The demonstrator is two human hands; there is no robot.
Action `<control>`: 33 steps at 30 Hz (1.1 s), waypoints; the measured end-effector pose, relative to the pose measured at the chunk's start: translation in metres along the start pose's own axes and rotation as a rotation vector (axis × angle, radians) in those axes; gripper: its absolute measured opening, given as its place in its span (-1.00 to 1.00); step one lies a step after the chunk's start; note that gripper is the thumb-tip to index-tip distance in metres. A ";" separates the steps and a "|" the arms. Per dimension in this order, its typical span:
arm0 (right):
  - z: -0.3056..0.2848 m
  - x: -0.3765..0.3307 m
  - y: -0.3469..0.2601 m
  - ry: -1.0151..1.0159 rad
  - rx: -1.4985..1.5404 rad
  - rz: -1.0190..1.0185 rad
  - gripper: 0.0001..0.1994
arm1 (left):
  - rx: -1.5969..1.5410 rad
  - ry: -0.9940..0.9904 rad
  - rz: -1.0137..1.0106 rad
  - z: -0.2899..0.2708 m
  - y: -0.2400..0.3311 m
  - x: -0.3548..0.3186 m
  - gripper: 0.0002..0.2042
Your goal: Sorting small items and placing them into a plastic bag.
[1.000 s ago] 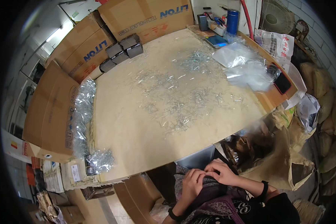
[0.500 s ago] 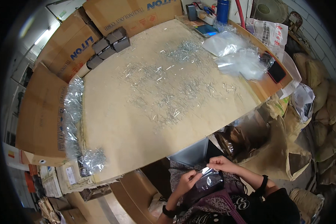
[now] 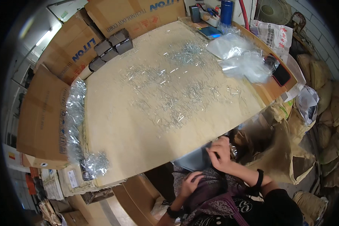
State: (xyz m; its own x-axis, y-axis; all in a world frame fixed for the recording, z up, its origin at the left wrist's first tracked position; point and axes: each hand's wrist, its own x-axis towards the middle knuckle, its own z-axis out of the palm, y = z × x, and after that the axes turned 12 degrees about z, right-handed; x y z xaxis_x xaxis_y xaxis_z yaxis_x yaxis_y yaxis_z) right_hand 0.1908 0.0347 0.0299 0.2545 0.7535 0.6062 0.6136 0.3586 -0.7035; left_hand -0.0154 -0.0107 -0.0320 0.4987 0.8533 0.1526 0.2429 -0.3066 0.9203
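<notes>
Cardboard boxes [image 3: 43,113] stand along the upper-left and left edges of a pale tabletop [image 3: 113,124], which fills the centre of the frame. Thin metal pins [image 3: 184,90] lie scattered across its middle. Small dark cartons [image 3: 110,49] are grouped at the upper left; a row of clear, shiny packs [image 3: 76,116] lines the left edge. Flat clear plastic bags [image 3: 248,64] occupy the upper right, with a dark phone [image 3: 281,75] just beside them and a blue cylinder [image 3: 226,12] farther up. Below the tabletop's near edge, at lower centre, a grey tray [image 3: 192,160] is partly visible between that edge and the person's lap. Right hand [image 3: 220,153]: positioned at the tray's right side, fingers bent, slightly blurred; whether they grip anything cannot be determined. Left hand [image 3: 192,182]: positioned over the lap, below the tray, fingers loosely curled; their contents, if any, cannot be determined.
</notes>
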 end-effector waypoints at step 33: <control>-0.010 0.039 -0.014 -0.548 -0.051 -0.109 -0.59 | -0.144 0.062 -0.067 -0.008 0.032 0.008 -0.89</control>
State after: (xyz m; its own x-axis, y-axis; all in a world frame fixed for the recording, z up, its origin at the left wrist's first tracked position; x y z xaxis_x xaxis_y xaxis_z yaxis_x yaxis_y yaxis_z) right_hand 0.1992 0.0540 0.0675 -0.2295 0.8946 0.3835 0.6537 0.4336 -0.6202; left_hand -0.0105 -0.0104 0.0021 0.4321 0.8954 0.1074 0.1493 -0.1885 0.9707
